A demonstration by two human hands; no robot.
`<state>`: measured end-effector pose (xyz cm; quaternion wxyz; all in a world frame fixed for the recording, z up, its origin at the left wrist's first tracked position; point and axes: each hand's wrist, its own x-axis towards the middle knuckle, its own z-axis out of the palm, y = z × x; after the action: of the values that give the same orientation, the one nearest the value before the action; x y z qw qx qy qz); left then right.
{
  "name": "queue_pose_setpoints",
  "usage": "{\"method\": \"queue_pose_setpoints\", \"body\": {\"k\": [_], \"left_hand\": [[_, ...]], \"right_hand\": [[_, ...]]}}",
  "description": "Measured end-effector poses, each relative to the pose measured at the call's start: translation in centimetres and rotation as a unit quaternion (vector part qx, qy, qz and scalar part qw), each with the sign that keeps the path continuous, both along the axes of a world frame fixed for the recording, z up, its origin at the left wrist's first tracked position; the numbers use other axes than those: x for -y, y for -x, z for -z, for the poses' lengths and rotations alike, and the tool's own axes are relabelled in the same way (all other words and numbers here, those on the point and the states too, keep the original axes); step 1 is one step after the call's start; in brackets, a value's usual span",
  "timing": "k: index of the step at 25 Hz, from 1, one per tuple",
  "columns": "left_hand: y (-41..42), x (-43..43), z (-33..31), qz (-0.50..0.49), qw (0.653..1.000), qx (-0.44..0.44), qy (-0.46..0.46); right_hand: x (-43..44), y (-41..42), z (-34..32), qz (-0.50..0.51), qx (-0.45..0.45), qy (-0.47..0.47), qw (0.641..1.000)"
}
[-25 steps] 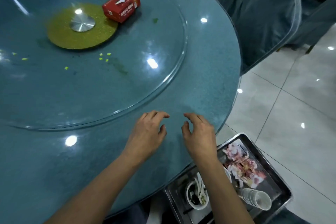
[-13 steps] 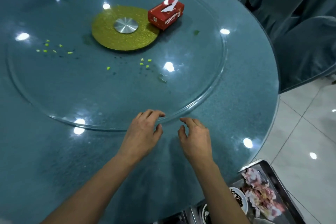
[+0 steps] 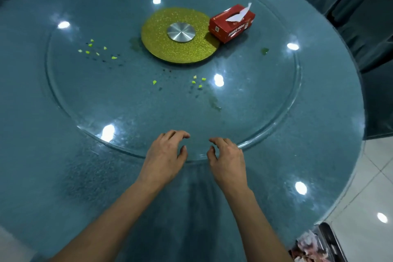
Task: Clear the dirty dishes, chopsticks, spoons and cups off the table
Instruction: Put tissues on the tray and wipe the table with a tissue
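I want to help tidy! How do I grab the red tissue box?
Take the red tissue box by its two long sides, from above. It lies flat on the glass turntable, sides free; keep your grip off the white tissue poking from its top.

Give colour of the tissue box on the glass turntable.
The tissue box is red, with a white tissue poking from its top. The head view shows it best.
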<state>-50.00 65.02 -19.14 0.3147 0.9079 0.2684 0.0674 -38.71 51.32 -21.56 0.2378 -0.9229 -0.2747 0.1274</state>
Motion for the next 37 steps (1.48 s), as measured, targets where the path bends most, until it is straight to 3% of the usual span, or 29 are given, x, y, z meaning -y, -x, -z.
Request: {"method": "queue_pose_setpoints", "body": {"k": [6, 10, 11, 14, 17, 25, 31, 37], "left_hand": [[-2.4, -2.9, 1.2, -0.062, 0.997, 0.046, 0.012], [-4.9, -4.7, 2.1, -0.166, 0.961, 0.085, 0.205], [-5.7, -5.2, 2.3, -0.2, 0.935, 0.102, 0.276], [-8.3, -6.8, 2.4, -0.299, 0.813, 0.149, 0.477], [-9.9, -8.6, 2.5, -0.331, 0.706, 0.152, 0.608], [-12.6, -12.5, 5.5, -0.341, 0.546, 0.166, 0.747], [-13.5, -13.5, 6.7, -0.332, 0.504, 0.174, 0.779], [-13.9, -14.0, 7.5, -0.342, 0.488, 0.186, 0.781]], "right_hand": [[-3.6, -3.8, 1.0, -0.04, -0.008, 0.016, 0.999], [-6.2, -6.4, 1.8, -0.048, 0.015, 0.011, 0.999], [-6.8, -7.1, 2.1, -0.05, 0.021, 0.009, 0.998], [-9.0, -9.4, 2.6, -0.06, 0.035, 0.017, 0.997], [-11.1, -12.0, 3.2, -0.061, 0.06, 0.014, 0.996], [-17.2, -17.7, 5.1, -0.079, 0.098, 0.038, 0.991], [-19.3, -19.8, 6.3, -0.118, 0.132, 0.126, 0.976], [-19.5, -19.7, 6.9, -0.103, 0.1, 0.12, 0.982]]}}
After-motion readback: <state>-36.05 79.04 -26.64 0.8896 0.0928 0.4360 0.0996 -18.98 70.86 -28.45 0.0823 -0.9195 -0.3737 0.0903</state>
